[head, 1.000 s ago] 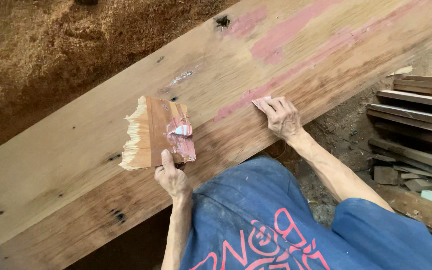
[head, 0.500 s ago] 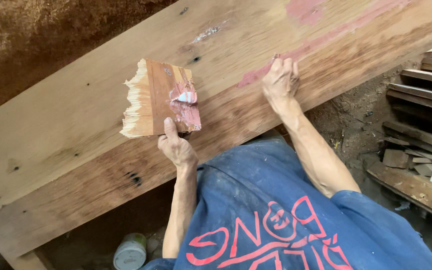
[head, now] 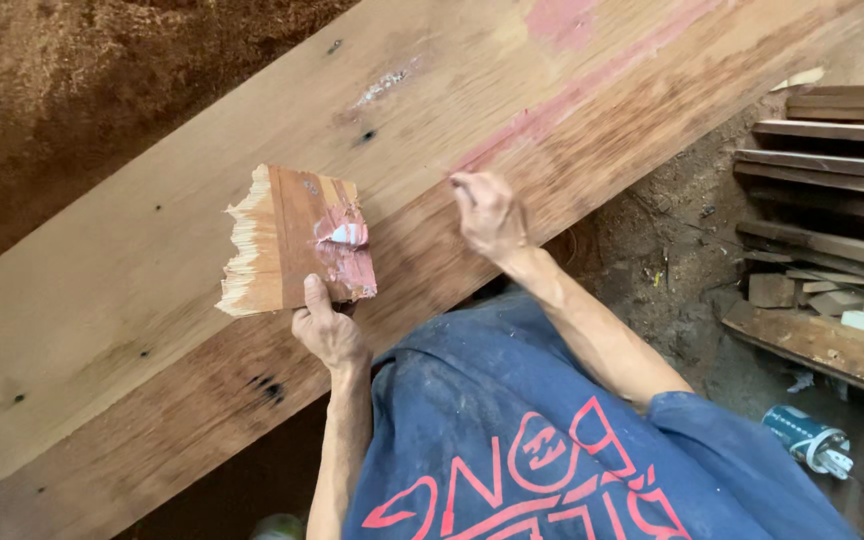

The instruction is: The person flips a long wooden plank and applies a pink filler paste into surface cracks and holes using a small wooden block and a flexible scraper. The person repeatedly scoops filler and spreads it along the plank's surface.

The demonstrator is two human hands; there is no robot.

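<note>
Right hand (head: 490,212) slid down rough plank (head: 132,270), fingers curled (empty); left hand (head: 327,330) grips splintered block (head: 287,240).

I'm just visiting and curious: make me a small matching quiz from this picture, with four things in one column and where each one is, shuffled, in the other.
Things:
1. splintered wood block
2. right hand
3. stacked boards
4. small blue can

Places:
A. lying on the dirt floor at the lower right
B. held by the left hand, above the big plank
C. piled at the right edge of the view
D. over the plank beside the reddish paint streak

Pairs: 1-B, 2-D, 3-C, 4-A
</note>
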